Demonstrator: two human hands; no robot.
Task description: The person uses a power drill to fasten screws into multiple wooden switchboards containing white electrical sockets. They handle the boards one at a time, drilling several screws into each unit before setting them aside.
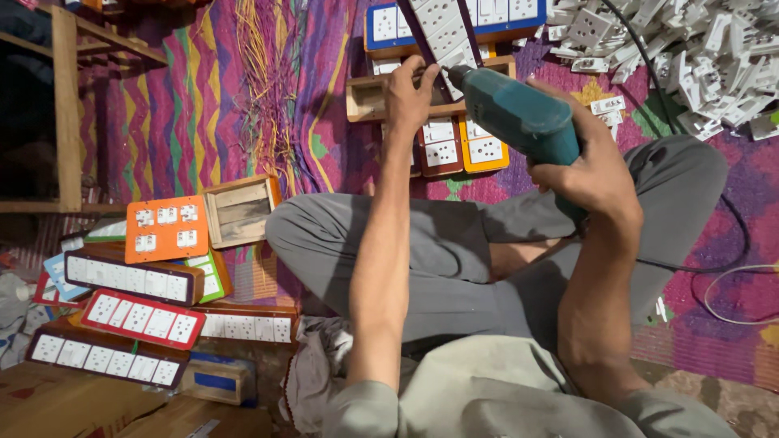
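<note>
My right hand (588,166) grips a teal electric drill (519,113), its tip pointing left toward a wooden switch box (369,97). My left hand (410,89) rests on that box's top edge, fingers curled beside the drill tip. A dark strip of white sockets (445,36) leans across the box. Below it lie a brown socket panel (439,148) and an orange one (485,150). My crossed legs in grey trousers (454,243) fill the middle.
A heap of loose white sockets (690,57) lies at the top right. Stacked finished switchboards (138,312), an orange panel (166,227) and an empty wooden box (239,211) sit at the left. A black cord (730,235) runs right. A wooden shelf (69,105) stands far left.
</note>
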